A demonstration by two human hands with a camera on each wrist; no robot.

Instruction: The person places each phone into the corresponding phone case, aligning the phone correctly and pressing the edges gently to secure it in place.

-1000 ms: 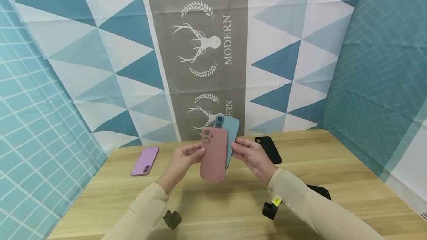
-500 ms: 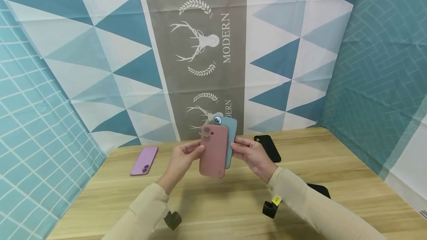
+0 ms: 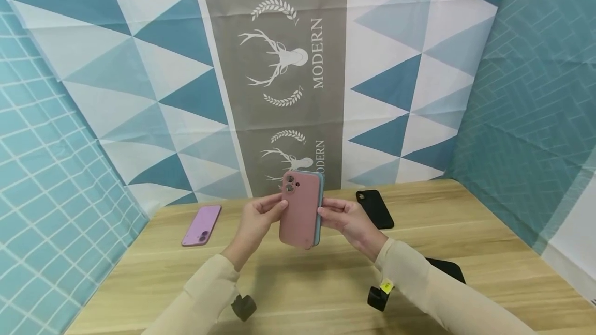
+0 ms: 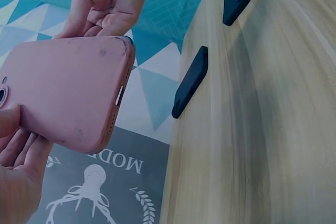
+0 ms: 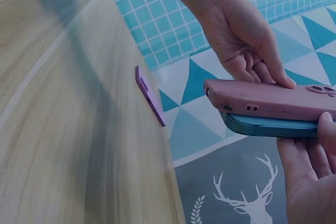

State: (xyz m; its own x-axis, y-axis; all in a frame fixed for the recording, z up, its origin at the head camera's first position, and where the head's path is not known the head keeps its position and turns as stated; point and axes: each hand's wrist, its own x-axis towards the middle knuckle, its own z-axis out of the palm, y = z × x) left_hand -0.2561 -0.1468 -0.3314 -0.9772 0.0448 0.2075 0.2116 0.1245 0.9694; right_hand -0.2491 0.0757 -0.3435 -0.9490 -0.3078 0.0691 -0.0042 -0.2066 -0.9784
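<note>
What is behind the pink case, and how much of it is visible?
A blue phone is behind the pink case. Its edge shows, and lenses appear through the camera holes. The case covers most of its back; its far face is not visible.

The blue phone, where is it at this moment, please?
In the head view, the blue phone is just below centre, almost hidden behind the pink case; a strip shows along the case's right edge, beside the right hand.
</note>
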